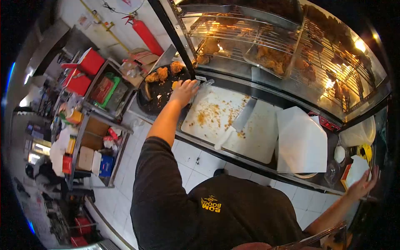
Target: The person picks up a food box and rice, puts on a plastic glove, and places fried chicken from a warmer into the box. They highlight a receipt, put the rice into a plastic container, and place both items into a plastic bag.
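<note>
My left hand (183, 92) reaches over the back left of the counter, fingers bent down beside a piece of clear plastic (205, 84). What it grips I cannot tell. Left of it a dark round pan (157, 98) bears several pieces of fried chicken (161, 74) and crumbs. A white cutting board (258, 139) lies in front of the glass cabinet, strewn with brown crumbs. Across it rests a knife (243, 116) with a white handle. At the far right my right hand (363, 186) has its fingers spread at the edge of a small white, red and yellow box (355, 171).
A lit glass warming cabinet (271, 41) with fried chicken on racks runs along the back. A large white carton (302, 143) stands right of the board. Beyond it sits a clear plastic tub (360, 132). Shelves with red boxes (91, 61) and a fire extinguisher (146, 36) are at left.
</note>
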Demonstrator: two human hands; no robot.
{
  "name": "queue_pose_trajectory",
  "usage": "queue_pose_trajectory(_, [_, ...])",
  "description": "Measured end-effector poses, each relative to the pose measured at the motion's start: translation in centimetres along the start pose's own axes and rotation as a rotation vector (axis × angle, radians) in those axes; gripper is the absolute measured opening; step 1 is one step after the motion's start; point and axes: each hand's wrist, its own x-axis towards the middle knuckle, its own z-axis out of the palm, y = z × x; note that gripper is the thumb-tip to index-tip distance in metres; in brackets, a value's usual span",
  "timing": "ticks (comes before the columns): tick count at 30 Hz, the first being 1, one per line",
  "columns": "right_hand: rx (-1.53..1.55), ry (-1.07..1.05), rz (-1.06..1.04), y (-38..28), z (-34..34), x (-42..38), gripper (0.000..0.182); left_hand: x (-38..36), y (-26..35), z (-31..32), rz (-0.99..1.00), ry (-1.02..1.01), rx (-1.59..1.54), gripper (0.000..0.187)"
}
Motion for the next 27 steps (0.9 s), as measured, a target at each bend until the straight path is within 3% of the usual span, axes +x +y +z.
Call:
queue_pose_trajectory(1, [0.065, -0.025, 0.007, -2.5, 2.0, -1.1, 0.035, 0.5, -0.6, 1.1, 0.045, -0.039, -0.037, 0.037])
queue_pose_trajectory(3, [-0.035, -0.17, -0.344, -8.2, 6.7, -2.9, 0.036, 1.6, -1.7, 2.4, 0.131, -0.119, -0.099, 0.033])
queue_pose_trajectory(4, [0.115, -0.259, -0.2, -12.5, 9.5, -4.5, 0.038, 2.4, -2.0, 1.6, 0.178, -0.147, -0.146, 0.025])
queue_pose_trajectory(5, [-0.008, -0.355, -0.267, -14.8, 11.6, -6.0, 0.036, 2.7, -2.0, 1.4, 0.195, -0.045, -0.191, 0.021])
queue_pose_trajectory(9, [0.3, -0.957, -0.631, -27.1, 21.3, -12.2, 0.034, 2.5, -0.1, -2.9, 0.172, 0.254, -0.338, 0.007])
queue_pose_trajectory(10, [0.454, -0.973, -0.619, -28.8, 23.5, -14.6, 0.031, 2.4, 0.6, -3.7, 0.164, 0.264, -0.43, 0.007])
queue_pose_trajectory(12, [0.431, -1.035, -0.628, -30.8, 27.4, -18.9, 0.019, 1.9, 1.8, -6.2, 0.131, 0.255, -0.497, 0.005])
queue_pose_trajectory(15, [0.198, -1.122, -0.459, -29.7, 32.4, -24.3, 0.021, 0.6, 1.2, -9.5, 0.147, 0.224, -0.577, 0.005])
queue_pose_trajectory(18, [0.378, -0.883, -0.52, -29.6, 33.8, -24.5, 0.027, -0.7, 0.0, -12.1, 0.187, 0.232, -0.634, 0.007])
queue_pose_trajectory(20, [0.155, -0.849, -0.591, -29.9, 34.0, -23.9, 0.029, -1.8, -0.7, -14.2, 0.233, 0.254, -0.601, 0.009])
queue_pose_trajectory(23, [0.322, -0.775, -0.428, -29.6, 36.0, -23.6, 0.029, -3.1, 0.0, -15.9, 0.254, 0.454, -0.612, 0.01])
queue_pose_trajectory(24, [0.645, -0.733, -0.142, -30.6, 37.1, -23.2, 0.028, -3.5, -0.1, -16.9, 0.303, 0.405, -0.628, 0.009])
queue_pose_trajectory(27, [1.158, -0.914, 0.51, -32.5, 36.8, -20.6, 0.045, -4.8, 0.0, -17.6, 0.234, 0.734, -0.658, 0.01])
